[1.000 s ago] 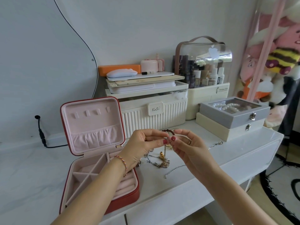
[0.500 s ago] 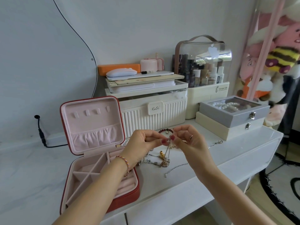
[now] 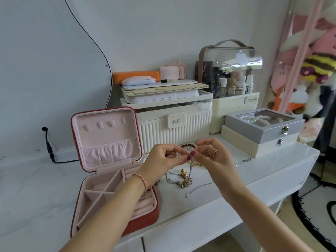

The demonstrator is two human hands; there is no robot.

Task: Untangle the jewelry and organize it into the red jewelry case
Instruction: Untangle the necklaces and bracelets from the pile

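Observation:
The red jewelry case (image 3: 145, 224) lies open on the white table, its pink lid upright and its divided tray bare. To its right lies a tangle of silver and gold chains (image 3: 182, 179). My left hand (image 3: 163, 160) and my right hand (image 3: 211, 157) meet just above the tangle, and both pinch a thin chain that hangs down into it. A dark red bead bracelet (image 3: 188, 146) lies behind my fingers. One silver chain (image 3: 241, 161) trails off to the right.
A white ribbed organizer (image 3: 174, 124) stands behind the hands. A grey box of pearls on a cream box (image 3: 261, 133) sits at the right. A clear cosmetics case (image 3: 231, 79) is further back. A black cable (image 3: 49, 148) lies at the left.
Both hands have dropped a little toward the tangle and still pinch the chain. The white band seen in my right hand a second ago is out of sight.

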